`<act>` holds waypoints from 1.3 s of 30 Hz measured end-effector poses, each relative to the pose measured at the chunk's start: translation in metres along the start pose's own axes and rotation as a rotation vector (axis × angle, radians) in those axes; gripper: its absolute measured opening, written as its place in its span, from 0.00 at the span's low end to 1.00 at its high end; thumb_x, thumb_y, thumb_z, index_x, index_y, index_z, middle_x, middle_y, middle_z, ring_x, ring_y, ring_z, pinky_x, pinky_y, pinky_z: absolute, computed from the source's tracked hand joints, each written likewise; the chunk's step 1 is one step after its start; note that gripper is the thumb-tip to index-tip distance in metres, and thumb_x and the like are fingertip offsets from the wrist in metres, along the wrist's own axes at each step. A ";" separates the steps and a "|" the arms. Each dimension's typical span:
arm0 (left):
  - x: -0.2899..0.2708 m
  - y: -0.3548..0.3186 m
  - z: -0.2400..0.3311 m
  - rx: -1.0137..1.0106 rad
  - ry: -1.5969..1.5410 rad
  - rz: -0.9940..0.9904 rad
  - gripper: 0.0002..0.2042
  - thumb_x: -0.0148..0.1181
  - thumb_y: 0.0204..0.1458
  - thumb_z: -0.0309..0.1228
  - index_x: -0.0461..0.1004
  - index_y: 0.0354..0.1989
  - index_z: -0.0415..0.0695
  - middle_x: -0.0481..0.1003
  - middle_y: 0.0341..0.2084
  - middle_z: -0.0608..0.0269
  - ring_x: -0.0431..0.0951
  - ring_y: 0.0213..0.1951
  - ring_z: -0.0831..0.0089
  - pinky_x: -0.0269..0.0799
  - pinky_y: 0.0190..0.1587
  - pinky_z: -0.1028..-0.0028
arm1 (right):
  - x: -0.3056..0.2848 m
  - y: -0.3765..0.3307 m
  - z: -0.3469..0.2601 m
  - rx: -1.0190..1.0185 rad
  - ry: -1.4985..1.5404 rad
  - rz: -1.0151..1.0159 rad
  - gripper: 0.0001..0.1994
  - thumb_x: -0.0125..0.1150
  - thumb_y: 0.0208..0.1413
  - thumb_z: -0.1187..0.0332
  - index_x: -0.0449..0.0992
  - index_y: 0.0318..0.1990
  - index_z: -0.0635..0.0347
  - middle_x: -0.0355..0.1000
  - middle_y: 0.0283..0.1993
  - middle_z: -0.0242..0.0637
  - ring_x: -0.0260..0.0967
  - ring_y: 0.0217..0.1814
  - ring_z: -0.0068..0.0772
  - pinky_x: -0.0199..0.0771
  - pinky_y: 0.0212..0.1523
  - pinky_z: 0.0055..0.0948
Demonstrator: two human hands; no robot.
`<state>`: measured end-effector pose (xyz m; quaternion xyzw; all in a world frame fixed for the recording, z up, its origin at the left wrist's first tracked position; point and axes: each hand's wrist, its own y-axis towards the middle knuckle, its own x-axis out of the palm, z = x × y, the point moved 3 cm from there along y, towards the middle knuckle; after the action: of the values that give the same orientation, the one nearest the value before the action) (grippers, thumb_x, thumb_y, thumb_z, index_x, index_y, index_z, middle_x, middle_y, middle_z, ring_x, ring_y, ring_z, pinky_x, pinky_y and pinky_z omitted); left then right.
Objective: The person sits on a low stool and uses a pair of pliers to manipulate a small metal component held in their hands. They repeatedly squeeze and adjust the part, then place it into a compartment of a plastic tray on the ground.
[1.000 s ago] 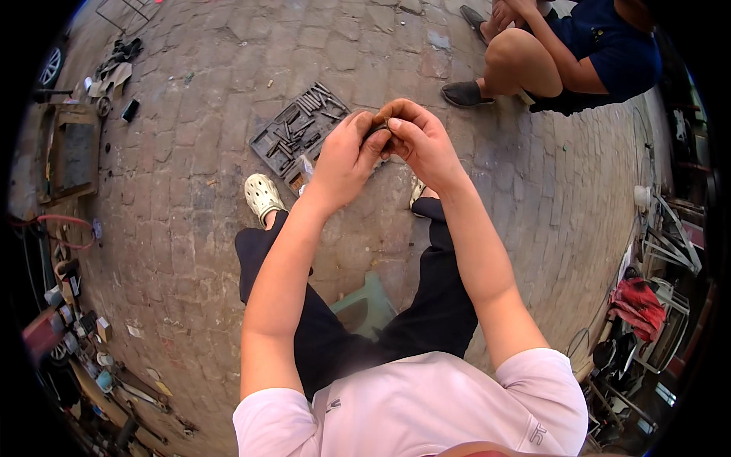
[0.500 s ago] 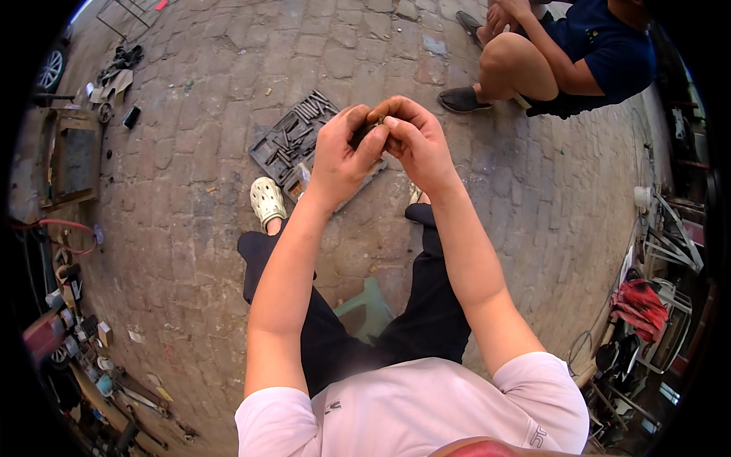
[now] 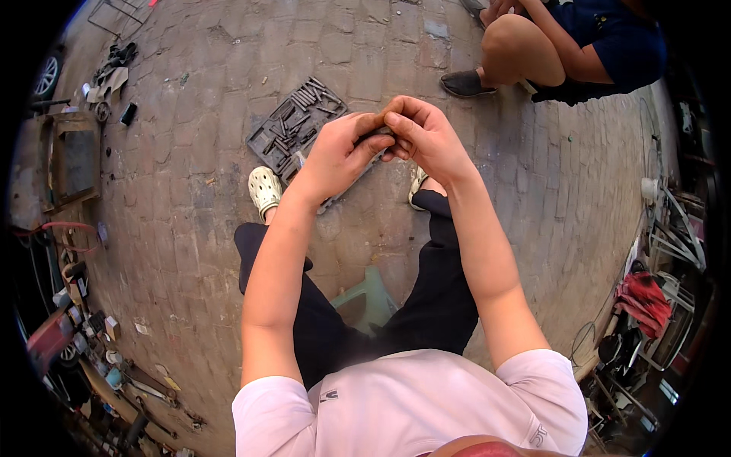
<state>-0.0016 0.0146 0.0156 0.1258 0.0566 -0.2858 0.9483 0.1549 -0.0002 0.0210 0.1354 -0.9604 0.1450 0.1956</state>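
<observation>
Both my hands meet in front of me, above the paved ground, with fingertips touching. My left hand (image 3: 343, 152) has its fingers curled and its thumb bent inward. My right hand (image 3: 428, 137) pinches at the same spot with thumb and forefinger. A small dark piece shows between the hands, mostly covered by the fingers, so its kind is unclear. Behind and below my left hand lies an open dark toolbox tray (image 3: 261, 135) holding several loose metal sockets and bits (image 3: 308, 97). Part of the tray is hidden by my left hand and wrist.
At the upper right a person in dark blue (image 3: 556, 53) squats on the bricks. A pale green stool (image 3: 369, 301) is under me. On the left stands a worn metal cabinet (image 3: 72, 160), with scattered tools below it. A red cloth (image 3: 643, 305) and metal frames lie along the right.
My hands have shifted slightly, the right one turning and moving a little to the right. The fingertips stay together. The whole view has moved slightly.
</observation>
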 end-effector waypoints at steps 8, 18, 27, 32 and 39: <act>0.008 -0.011 -0.018 -0.211 -0.530 0.075 0.12 0.62 0.56 0.28 0.74 0.44 0.34 0.75 0.34 0.63 0.74 0.38 0.77 0.71 0.42 0.75 | 0.004 0.000 0.002 0.046 0.362 -0.105 0.10 0.55 0.64 0.65 0.73 0.40 0.63 0.60 0.20 0.21 0.58 0.20 0.12 0.70 0.28 0.19; 0.002 -0.006 -0.012 -0.135 -0.492 0.082 0.14 0.64 0.55 0.32 0.74 0.42 0.34 0.76 0.34 0.64 0.74 0.36 0.78 0.70 0.41 0.78 | 0.003 0.003 0.005 -0.044 0.393 -0.095 0.07 0.56 0.63 0.67 0.74 0.41 0.62 0.61 0.20 0.23 0.56 0.19 0.14 0.68 0.28 0.22; 0.001 -0.010 -0.011 -0.201 -0.543 0.024 0.12 0.61 0.57 0.30 0.74 0.44 0.33 0.78 0.34 0.63 0.76 0.35 0.78 0.72 0.42 0.76 | 0.011 0.006 -0.005 -0.001 0.036 -0.035 0.08 0.60 0.60 0.67 0.71 0.35 0.62 0.66 0.24 0.27 0.59 0.21 0.14 0.65 0.21 0.19; 0.004 -0.012 -0.008 -0.260 -0.507 -0.012 0.13 0.60 0.57 0.30 0.74 0.45 0.33 0.79 0.32 0.62 0.77 0.35 0.76 0.72 0.43 0.75 | 0.006 0.002 0.000 0.044 -0.026 -0.063 0.09 0.59 0.60 0.67 0.70 0.34 0.62 0.67 0.23 0.28 0.60 0.19 0.14 0.66 0.21 0.17; 0.007 -0.010 -0.004 -0.248 -0.637 -0.042 0.15 0.62 0.56 0.36 0.75 0.46 0.37 0.78 0.31 0.67 0.73 0.31 0.82 0.67 0.33 0.80 | 0.007 -0.003 -0.011 0.061 0.023 -0.134 0.09 0.59 0.60 0.66 0.69 0.33 0.62 0.69 0.22 0.29 0.61 0.16 0.14 0.67 0.20 0.16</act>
<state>-0.0020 0.0038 0.0086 -0.0874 -0.2054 -0.3210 0.9204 0.1535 -0.0007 0.0340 0.2034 -0.9421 0.1621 0.2118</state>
